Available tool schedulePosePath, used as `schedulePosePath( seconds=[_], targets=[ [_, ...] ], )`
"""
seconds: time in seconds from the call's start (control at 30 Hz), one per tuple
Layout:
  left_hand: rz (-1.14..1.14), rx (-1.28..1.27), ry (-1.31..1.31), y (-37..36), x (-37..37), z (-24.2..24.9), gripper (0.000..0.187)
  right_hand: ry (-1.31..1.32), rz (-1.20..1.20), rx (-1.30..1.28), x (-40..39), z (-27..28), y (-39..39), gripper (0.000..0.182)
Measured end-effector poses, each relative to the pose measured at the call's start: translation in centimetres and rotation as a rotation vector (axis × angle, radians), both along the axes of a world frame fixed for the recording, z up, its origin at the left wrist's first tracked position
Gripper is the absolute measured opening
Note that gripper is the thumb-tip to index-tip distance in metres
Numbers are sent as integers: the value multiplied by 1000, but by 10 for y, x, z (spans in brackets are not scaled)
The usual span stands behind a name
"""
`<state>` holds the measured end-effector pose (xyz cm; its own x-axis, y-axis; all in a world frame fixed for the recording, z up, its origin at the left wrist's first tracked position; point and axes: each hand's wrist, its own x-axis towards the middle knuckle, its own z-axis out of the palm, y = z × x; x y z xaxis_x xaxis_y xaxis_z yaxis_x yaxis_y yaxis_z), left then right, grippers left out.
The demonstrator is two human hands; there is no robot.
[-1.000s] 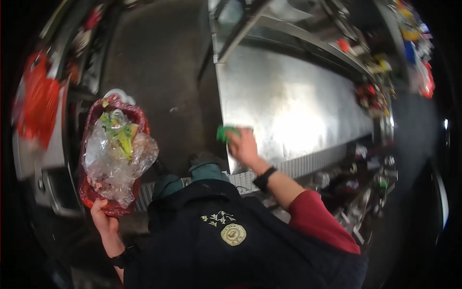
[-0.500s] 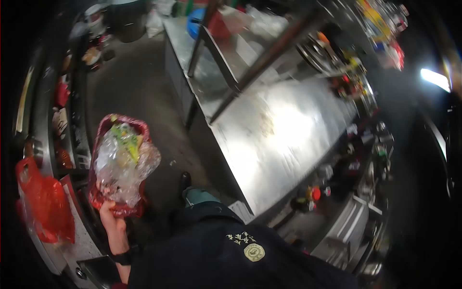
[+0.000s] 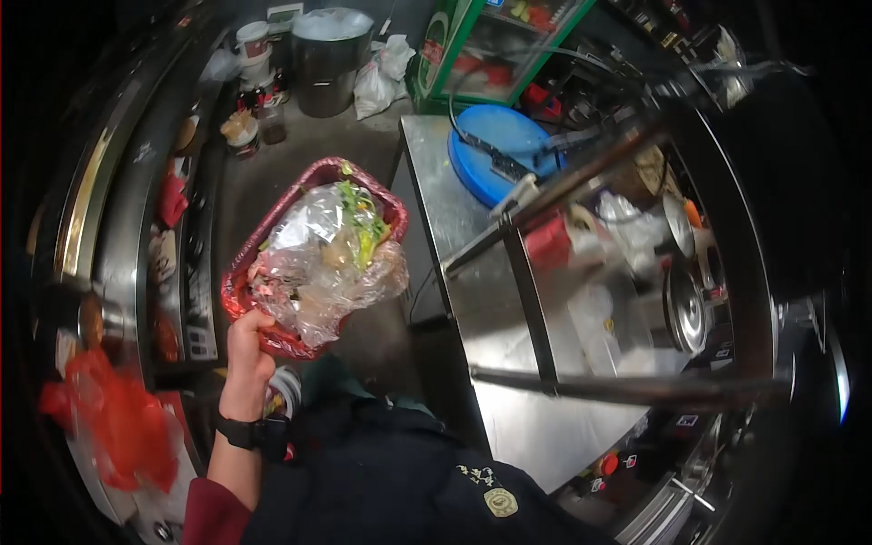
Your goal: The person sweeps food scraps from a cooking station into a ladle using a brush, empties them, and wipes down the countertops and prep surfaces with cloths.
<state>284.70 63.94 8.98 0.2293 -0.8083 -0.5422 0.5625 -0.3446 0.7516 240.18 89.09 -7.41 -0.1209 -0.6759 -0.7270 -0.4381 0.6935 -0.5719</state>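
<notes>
My left hand (image 3: pixel 247 348) grips the near end of a red plastic basket (image 3: pixel 238 274), its thumb over the rim. Crumpled clear plastic bags (image 3: pixel 313 227) fill the basket, and one bulges over its right side. Green leafy vegetables (image 3: pixel 368 227) lie at the far right of the basket, and something pinkish shows through the plastic at the near left. The basket is held up above the floor, in front of my body. My right hand is out of view.
A steel table (image 3: pixel 536 427) with a dark metal frame (image 3: pixel 527 300) stands on the right. On it sits a round blue lid or board (image 3: pixel 490 177). Further off are a large steel pot (image 3: pixel 324 82), white bags (image 3: pixel 381 82) and a green-framed cabinet (image 3: pixel 454 45). A red plastic bag (image 3: pixel 123 427) is at left.
My view has swung, so the steel table and its frame sit further right and lower. My left hand, still holding the basket, appears further right and higher. The far floor shows more.
</notes>
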Motion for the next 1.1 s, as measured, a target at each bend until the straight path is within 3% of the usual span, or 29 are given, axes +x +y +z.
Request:
schedulePosePath(
  seconds=[0.2,0.23,0.4,0.47,0.5,0.6,0.67,0.77,0.83,0.87,0.97,1.1],
  targets=[
    [-144,21,-64,-17,28,-28,30,16,-120,24,62,-25,28,36],
    [-120,5,-85,-25,19,-16,41,13,-150,39,76,-26,36,36],
    [-327,90,-274,-28,49,6,35,-52,-303,102,144,-23,120,36],
    [-507,90,-323,-28,53,30,38,-122,-351,92,180,-30,156,37],
    [-540,63,-320,-41,73,-2,38,-156,-375,72,200,-56,161,37],
    [-494,59,-213,-40,83,-5,45,-163,-464,-2,255,-84,197,37],
    [-594,35,-171,-48,84,1,53,90,-516,-23,268,-20,159,40],
    [-686,80,-103,-72,83,-2,60,130,-655,-190,267,-21,111,41],
    [-708,72,-115,-79,82,-6,60,-49,-821,-182,255,-10,77,39],
    [-713,82,-135,-82,89,-2,61,-85,-878,-374,251,-11,65,37],
    [-745,29,-213,-95,93,-6,60,-215,-1135,-493,222,-5,42,31],
    [-807,27,-205,-82,79,-1,58,-389,-1375,-672,196,14,57,31]
  ],
)
